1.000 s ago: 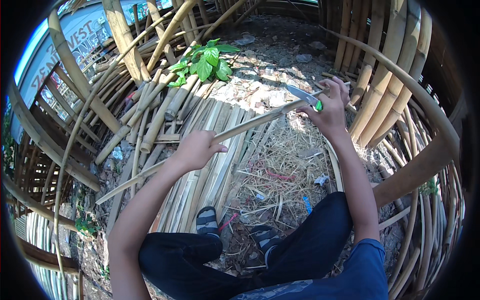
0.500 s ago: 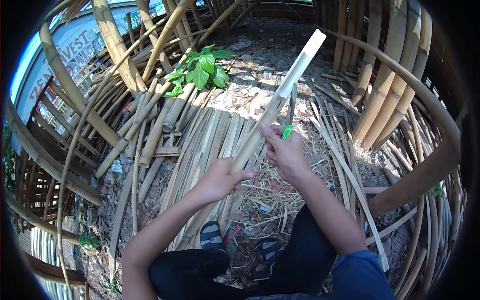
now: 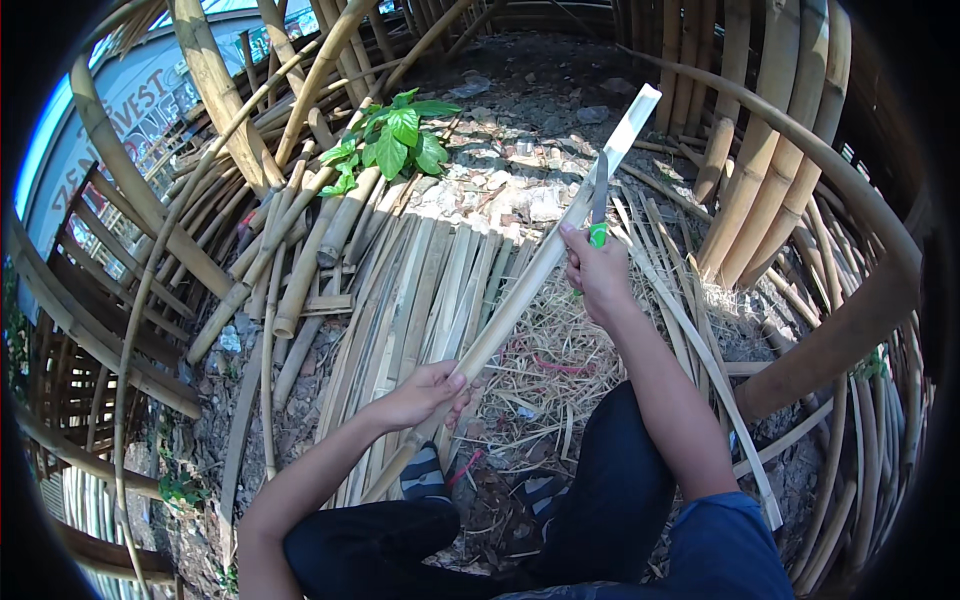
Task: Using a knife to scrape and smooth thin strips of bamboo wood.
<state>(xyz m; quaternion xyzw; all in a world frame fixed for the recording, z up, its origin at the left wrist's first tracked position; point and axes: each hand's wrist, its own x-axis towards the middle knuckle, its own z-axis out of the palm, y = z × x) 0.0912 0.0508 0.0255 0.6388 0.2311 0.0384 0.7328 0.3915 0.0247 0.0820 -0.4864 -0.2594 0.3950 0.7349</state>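
Observation:
A long split bamboo strip [image 3: 518,298] slants from beside my left foot up to the far right, its upper end pale in the sunlight. My left hand [image 3: 428,394] is closed around its lower part, thumb on top and fingertips showing past the right edge. Higher up, my right hand [image 3: 602,278] grips a knife [image 3: 600,196] by its green handle. The narrow blade points away from me and lies against the strip near its upper end; exactly how the edge meets the bamboo is hard to make out. My right fingertips are close to the strip.
Several split strips [image 3: 412,290] lie side by side under the held one. Shavings [image 3: 545,375] cover the ground between my feet. A leafy plant [image 3: 392,145] grows ahead. Thick bamboo poles [image 3: 770,150] stand at right, and a slanting pole [image 3: 830,340] lies near my right elbow.
My left hand has slid down the strip toward me. My right hand and the knife have moved up and slightly right along it.

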